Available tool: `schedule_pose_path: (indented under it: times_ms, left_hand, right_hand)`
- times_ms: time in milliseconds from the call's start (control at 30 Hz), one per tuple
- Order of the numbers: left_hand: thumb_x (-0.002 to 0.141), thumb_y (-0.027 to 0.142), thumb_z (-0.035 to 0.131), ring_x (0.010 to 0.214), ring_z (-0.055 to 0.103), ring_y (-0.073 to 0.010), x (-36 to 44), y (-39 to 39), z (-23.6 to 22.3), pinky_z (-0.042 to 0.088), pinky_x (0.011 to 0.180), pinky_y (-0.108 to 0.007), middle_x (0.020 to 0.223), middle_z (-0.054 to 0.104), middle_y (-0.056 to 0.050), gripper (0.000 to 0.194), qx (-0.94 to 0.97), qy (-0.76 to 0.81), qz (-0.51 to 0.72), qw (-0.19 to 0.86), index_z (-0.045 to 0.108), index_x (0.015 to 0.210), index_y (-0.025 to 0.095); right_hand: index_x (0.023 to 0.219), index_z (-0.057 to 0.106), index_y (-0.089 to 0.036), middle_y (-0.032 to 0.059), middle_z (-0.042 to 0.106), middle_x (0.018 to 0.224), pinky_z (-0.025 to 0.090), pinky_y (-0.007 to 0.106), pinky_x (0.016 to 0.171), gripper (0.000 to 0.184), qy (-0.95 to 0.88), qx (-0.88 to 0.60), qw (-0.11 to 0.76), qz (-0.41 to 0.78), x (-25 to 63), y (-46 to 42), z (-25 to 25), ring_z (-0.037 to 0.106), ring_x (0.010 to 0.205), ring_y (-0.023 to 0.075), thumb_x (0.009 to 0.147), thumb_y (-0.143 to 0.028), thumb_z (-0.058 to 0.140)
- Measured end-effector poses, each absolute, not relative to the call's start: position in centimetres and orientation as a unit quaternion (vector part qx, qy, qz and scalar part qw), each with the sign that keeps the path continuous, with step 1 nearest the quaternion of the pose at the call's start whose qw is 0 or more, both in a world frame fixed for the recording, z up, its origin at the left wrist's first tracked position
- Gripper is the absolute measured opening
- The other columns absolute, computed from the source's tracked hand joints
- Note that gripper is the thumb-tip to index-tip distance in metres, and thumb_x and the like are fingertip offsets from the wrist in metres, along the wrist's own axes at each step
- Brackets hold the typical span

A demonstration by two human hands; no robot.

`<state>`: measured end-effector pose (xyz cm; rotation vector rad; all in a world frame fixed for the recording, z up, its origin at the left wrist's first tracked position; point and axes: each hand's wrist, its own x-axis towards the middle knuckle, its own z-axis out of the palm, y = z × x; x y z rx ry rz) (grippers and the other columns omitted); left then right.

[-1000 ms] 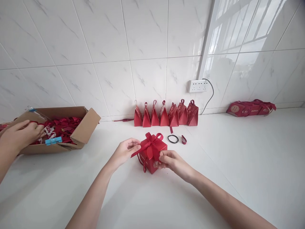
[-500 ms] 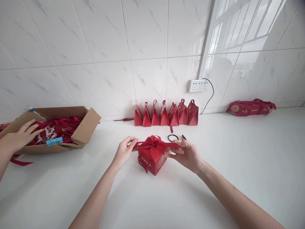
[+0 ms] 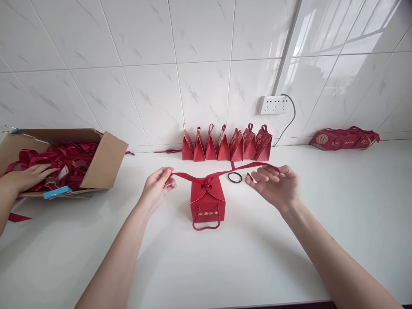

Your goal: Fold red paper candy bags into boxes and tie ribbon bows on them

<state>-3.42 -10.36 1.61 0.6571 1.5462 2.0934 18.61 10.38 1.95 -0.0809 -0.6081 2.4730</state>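
A small red gift box (image 3: 207, 208) stands upright on the white table between my hands. A twisted cord handle hangs down its front beside gold lettering. Through the holes in its top flaps passes a red ribbon (image 3: 230, 171), crossed or knotted above the lid. My left hand (image 3: 157, 185) pinches one end of that ribbon, left of the gift box. To the right, my right hand (image 3: 279, 185) grips the other end between thumb and fingers, its remaining fingers loosely curled. A black ring-shaped band (image 3: 234, 177) lies near the right fingertips.
At left, another person's hand (image 3: 34, 176) reaches into a cardboard box (image 3: 104, 161) of red ribbons with a blue clip (image 3: 57, 192). Several red triangular boxes (image 3: 210, 150) line the wall below a socket strip (image 3: 273, 105). A red bundle (image 3: 344, 138) lies at far right.
My hands have moved apart, drawing the ribbon out to both sides; its looped bow shape on the lid is gone. The gift box has turned, its lettered side facing me.
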Motion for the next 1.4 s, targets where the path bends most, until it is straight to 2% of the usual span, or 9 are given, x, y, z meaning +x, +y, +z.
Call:
schedule_pose_path:
  times_ms: [300,500,667,833,1067,1167,1233,1300,1400]
  left_hand:
    - [0.074,0.014,0.061,0.046,0.042,-0.0052,-4.0,-11.1,2.9,0.041,0.05,-0.021,0.057,0.042,0.006,0.005,0.126,0.364,0.882,0.27,0.057,0.078,0.015]
    - [0.078,0.011,0.051,0.045,0.043,-0.0052,-4.7,-11.5,2.8,0.04,0.052,-0.021,0.055,0.045,0.006,0.006,0.104,0.268,0.919,0.27,0.054,0.077,0.015]
    - [0.077,0.01,0.048,0.043,0.041,-0.0051,-5.0,-11.8,2.8,0.042,0.055,-0.022,0.055,0.044,0.006,0.007,0.103,0.247,0.933,0.241,0.052,0.076,0.016]
    - [0.073,0.026,0.048,0.046,0.042,-0.0084,-4.9,-12.0,2.9,0.042,0.052,-0.024,0.055,0.039,0.003,0.011,0.083,0.268,0.935,0.219,0.051,0.076,0.015]
    - [0.066,0.029,0.052,0.054,0.047,-0.0095,-4.8,-11.3,2.5,0.045,0.061,-0.026,0.061,0.045,0.001,0.015,0.091,0.395,0.899,0.167,0.055,0.069,0.015]
    - [0.066,0.034,0.061,0.066,0.055,-0.0131,-4.2,-10.5,1.4,0.045,0.067,-0.026,0.07,0.056,-0.002,0.02,0.187,0.565,0.783,0.179,0.061,0.072,0.015]
    - [0.07,0.044,0.061,0.085,0.059,-0.0189,-3.5,-9.9,0.7,0.045,0.077,-0.029,0.088,0.063,-0.005,0.031,0.287,0.659,0.669,0.191,0.064,0.083,0.017]
    - [0.075,0.051,0.056,0.101,0.056,-0.0221,-2.5,-9.4,0.0,0.041,0.087,-0.031,0.104,0.063,-0.006,0.038,0.363,0.706,0.572,0.206,0.063,0.095,0.02]
    - [0.08,0.053,0.05,0.102,0.056,-0.0218,-1.3,-8.9,-0.4,0.04,0.089,-0.031,0.107,0.062,-0.005,0.039,0.411,0.715,0.513,0.239,0.059,0.102,0.021]
  right_hand:
    - [0.05,0.025,-0.019,-0.0074,0.021,0.042,0.04,0.033,0.064,0.031,-0.284,-0.005,0.377,0.882,19.8,11.6,2.1,0.017,0.043,0.0085,0.059,-0.015,0.054]
    - [0.049,0.027,-0.019,-0.0085,0.021,0.04,0.035,0.032,0.059,0.03,-0.295,0.02,0.398,0.868,20.1,11.8,2.1,0.012,0.041,0.0074,0.062,-0.017,0.054]
    - [0.044,0.026,-0.017,-0.0094,0.017,0.038,0.031,0.029,0.054,0.035,-0.294,0.023,0.393,0.871,20.4,12.1,2.0,0.007,0.038,0.005,0.063,-0.018,0.055]
    - [0.044,0.017,-0.018,-0.0077,0.006,0.039,0.025,0.028,0.046,0.049,-0.343,0.007,0.41,0.845,20.5,12.5,2.0,0.003,0.038,0.0064,0.074,-0.035,0.053]
    - [0.049,0.035,-0.02,-0.0083,0.016,0.044,0.034,0.029,0.049,0.037,-0.401,-0.081,0.365,0.836,18.6,12.2,1.2,0.014,0.037,0.0059,0.074,-0.042,0.052]
    - [0.053,0.043,-0.02,-0.0071,0.026,0.047,0.039,0.031,0.055,0.033,-0.498,-0.151,0.3,0.8,17.4,11.1,0.5,0.027,0.04,0.0072,0.075,-0.042,0.054]
    - [0.06,0.049,-0.019,-0.0043,0.038,0.053,0.041,0.032,0.059,0.029,-0.572,-0.179,0.27,0.754,16.7,10.0,-0.1,0.04,0.048,0.0102,0.075,-0.044,0.056]
    - [0.069,0.053,-0.019,-0.001,0.049,0.064,0.042,0.032,0.063,0.029,-0.648,-0.194,0.257,0.69,16.2,8.9,-0.6,0.049,0.061,0.0137,0.075,-0.046,0.058]
    - [0.08,0.052,-0.019,0.001,0.055,0.078,0.042,0.031,0.068,0.032,-0.736,-0.192,0.244,0.602,15.7,7.7,-1.5,0.051,0.073,0.015,0.074,-0.05,0.061]
